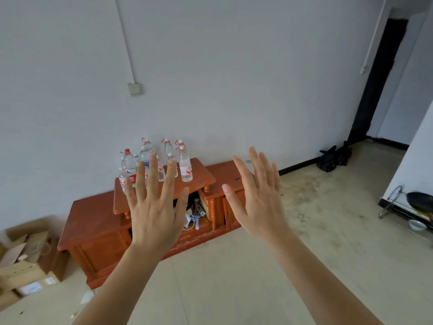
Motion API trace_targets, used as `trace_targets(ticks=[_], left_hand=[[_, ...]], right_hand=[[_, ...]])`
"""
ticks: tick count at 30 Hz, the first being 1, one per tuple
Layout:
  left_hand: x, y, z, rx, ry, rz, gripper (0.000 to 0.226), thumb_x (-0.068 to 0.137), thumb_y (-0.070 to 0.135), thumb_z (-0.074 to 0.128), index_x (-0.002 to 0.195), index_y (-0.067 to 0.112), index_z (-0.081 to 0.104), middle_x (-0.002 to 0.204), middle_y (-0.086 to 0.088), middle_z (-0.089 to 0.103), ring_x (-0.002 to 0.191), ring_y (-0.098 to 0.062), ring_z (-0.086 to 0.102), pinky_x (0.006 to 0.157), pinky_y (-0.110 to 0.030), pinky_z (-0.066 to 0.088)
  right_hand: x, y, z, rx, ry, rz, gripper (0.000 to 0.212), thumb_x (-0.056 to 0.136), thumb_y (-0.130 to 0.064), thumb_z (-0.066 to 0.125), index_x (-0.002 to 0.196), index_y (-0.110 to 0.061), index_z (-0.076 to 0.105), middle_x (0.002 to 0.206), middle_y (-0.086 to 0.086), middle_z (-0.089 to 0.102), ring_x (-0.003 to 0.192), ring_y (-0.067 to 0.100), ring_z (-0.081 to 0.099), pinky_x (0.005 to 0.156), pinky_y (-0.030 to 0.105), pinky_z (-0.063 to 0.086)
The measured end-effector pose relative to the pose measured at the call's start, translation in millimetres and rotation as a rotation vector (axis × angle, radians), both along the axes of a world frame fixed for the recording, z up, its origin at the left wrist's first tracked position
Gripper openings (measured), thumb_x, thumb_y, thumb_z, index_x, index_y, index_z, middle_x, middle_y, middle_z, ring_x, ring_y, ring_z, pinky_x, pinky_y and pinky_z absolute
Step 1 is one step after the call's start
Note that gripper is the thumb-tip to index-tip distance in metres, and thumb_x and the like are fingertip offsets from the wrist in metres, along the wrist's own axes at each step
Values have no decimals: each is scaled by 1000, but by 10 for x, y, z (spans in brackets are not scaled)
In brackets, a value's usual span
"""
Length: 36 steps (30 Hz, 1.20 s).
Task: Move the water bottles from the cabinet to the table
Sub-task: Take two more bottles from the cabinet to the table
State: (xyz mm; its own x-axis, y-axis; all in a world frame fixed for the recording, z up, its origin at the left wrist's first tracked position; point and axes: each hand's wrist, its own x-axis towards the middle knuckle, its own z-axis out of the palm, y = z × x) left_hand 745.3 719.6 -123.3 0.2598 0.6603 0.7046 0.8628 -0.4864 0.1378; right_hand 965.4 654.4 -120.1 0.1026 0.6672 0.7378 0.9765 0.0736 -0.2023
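Hands: we hold up two, the left hand [154, 212] and the right hand [257, 202], side by side with a gap between them and their backs toward us.
Left hand: fingers straight and fanned wide. It grips nothing and touches nothing.
Right hand: fingers straight and closer together, thumb spread out to the side. It is bare too, and raised in the air.
Bottles: we count at least eight clear bottles [185, 168], most with white caps and one with a red cap. Our left fingers cover part of the group, so we cannot tell the full number.
Bottle axis: all stand upright, long axis vertical, caps up.
Bottle place: beyond the left fingertips, clustered on the raised middle top of the cabinet [93, 221].
Cabinet: one, low, orange-brown wood, beyond both hands. Its open middle bay, seen between the hands, holds clutter [194, 214].
Boxes: several cardboard boxes [28, 254], left of the left hand, beside the cabinet.
Bags: two black bags [332, 157], far to the right of the right hand.
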Motion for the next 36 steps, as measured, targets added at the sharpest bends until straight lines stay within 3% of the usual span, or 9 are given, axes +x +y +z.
trace_targets(ticks=[7, 13, 17, 19, 23, 28, 32, 36], left_hand=[[270, 1527, -216, -39, -2, 6, 67, 103, 58, 20, 161, 24, 21, 170, -10, 7, 157, -34, 4, 121, -66, 15], [600, 3250, -592, -174, 12, 116, 71, 102, 64, 12, 161, 30, -7, 170, -4, -10, 157, -27, -6, 123, -62, 11], [678, 4252, -574, -233, 6, 183, 72, 102, 63, 13, 162, 25, 5, 170, -9, 1, 157, -30, 2, 122, -63, 13], [622, 4668, -563, -243, -10, 227, 73, 102, 64, 14, 162, 26, 1, 170, -8, -1, 157, -28, -1, 124, -60, 10], [340, 5382, -712, -292, -63, 322, 73, 100, 64, 14, 162, 27, -1, 170, -7, -1, 157, -29, 1, 123, -58, 9], [-164, 6353, -1117, -394, -122, 424, 73, 100, 60, 16, 162, 22, 5, 170, -10, 5, 157, -30, 5, 123, -60, 14], [-591, 7228, -1500, -465, -162, 438, 74, 98, 60, 19, 161, 24, 3, 170, -9, 3, 157, -31, 5, 124, -59, 12], [-1127, 8223, -1914, -592, -205, 461, 74, 100, 65, 19, 159, 34, -15, 170, -3, -6, 157, -28, 1, 124, -56, 10]], right_hand=[[340, 1591, -199, -28, 30, 23, 64, 104, -57, 36, 159, -26, 27, 170, 11, 15, 156, 33, 14, 125, 57, 15], [807, 3396, -493, -95, 52, 67, 66, 105, -62, 28, 161, -29, 20, 171, 10, 8, 157, 31, 8, 125, 57, 14], [1000, 4550, -456, -146, 80, 130, 68, 104, -64, 26, 161, -28, 17, 171, 12, 7, 157, 33, 10, 125, 55, 15], [1006, 5090, -425, -161, 91, 168, 67, 104, -63, 28, 161, -29, 15, 171, 12, 7, 157, 33, 10, 124, 51, 14], [795, 6037, -537, -212, 110, 280, 69, 105, -59, 34, 162, -34, 6, 171, 9, 2, 157, 30, 7, 124, 46, 13], [311, 7233, -863, -282, 91, 408, 72, 104, -61, 32, 162, -34, 1, 172, 8, 2, 158, 28, 6, 124, 54, 25], [-95, 8153, -1161, -309, 84, 410, 72, 104, -65, 29, 163, -34, 1, 172, -1, -4, 158, 18, -4, 126, 46, 16], [-612, 9159, -1488, -411, 129, 399, 70, 103, -64, 36, 162, -35, 11, 172, 0, 4, 157, 25, 15, 121, 46, 30]])
